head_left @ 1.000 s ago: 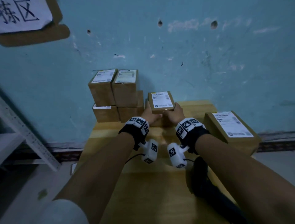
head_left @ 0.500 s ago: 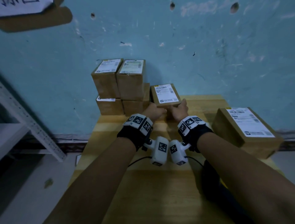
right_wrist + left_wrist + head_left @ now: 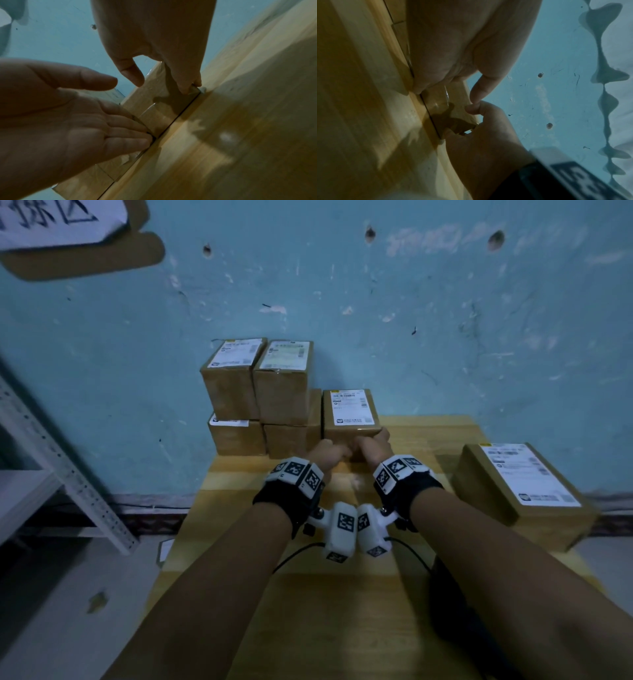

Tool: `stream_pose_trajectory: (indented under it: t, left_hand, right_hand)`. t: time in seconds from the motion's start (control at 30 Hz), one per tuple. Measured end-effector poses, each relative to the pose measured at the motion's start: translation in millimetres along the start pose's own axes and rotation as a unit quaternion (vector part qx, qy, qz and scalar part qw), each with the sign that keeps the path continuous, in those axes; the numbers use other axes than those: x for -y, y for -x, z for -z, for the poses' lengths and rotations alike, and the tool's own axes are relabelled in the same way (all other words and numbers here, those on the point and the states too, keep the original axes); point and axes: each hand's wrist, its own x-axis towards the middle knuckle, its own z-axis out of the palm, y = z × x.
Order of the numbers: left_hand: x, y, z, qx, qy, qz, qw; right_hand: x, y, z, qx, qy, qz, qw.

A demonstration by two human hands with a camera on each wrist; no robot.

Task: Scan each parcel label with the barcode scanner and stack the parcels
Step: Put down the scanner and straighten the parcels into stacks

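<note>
A small brown parcel [image 3: 351,412] with a white label on top stands on the wooden table [image 3: 308,611], tight against the right side of a two-level stack of parcels [image 3: 263,395] at the blue wall. My left hand [image 3: 329,451] lies with straight fingers [image 3: 130,134] against the small parcel's [image 3: 154,111] near face. My right hand [image 3: 371,443] touches its right near corner with its fingertips [image 3: 188,86], thumb by the top edge. In the left wrist view both thumbs meet above the parcel [image 3: 443,106]. A black shape [image 3: 455,618], perhaps the scanner, lies under my right forearm.
A larger labelled parcel [image 3: 520,484] sits at the table's right edge. A grey metal shelf [image 3: 68,474] stands to the left, off the table. A paper sign [image 3: 58,220] on cardboard hangs on the wall at the upper left.
The small parcel has gone back and left, closing the gap to the stack. Both hands followed it toward the wall and drew closer together.
</note>
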Motion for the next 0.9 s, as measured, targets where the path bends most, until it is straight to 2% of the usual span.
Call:
stream_pose_trajectory:
  t: [0.3, 0.43, 0.67, 0.77, 0.9]
  left_hand:
    - [1, 0, -12, 0.022, 0.051, 0.007, 0.998]
    - [-2, 15, -14, 0.019, 0.039, -0.001, 0.999]
    - [-24, 67, -37, 0.041, 0.005, -0.060, 0.997]
    - [-27, 96, -59, 0.063, -0.002, -0.037, 0.997]
    - [-28, 125, -91, 0.074, -0.029, -0.033, 0.996]
  right_hand:
    - [2, -10, 3, 0.011, 0.000, -0.005, 1.000]
    - [8, -3, 14, 0.014, 0.000, -0.005, 1.000]
    - [33, 43, 53, 0.013, -0.063, 0.087, 0.994]
    - [34, 70, 81, -0.002, -0.056, 0.127, 0.990]
    - [31, 98, 130, -0.057, -0.006, 0.169, 0.984]
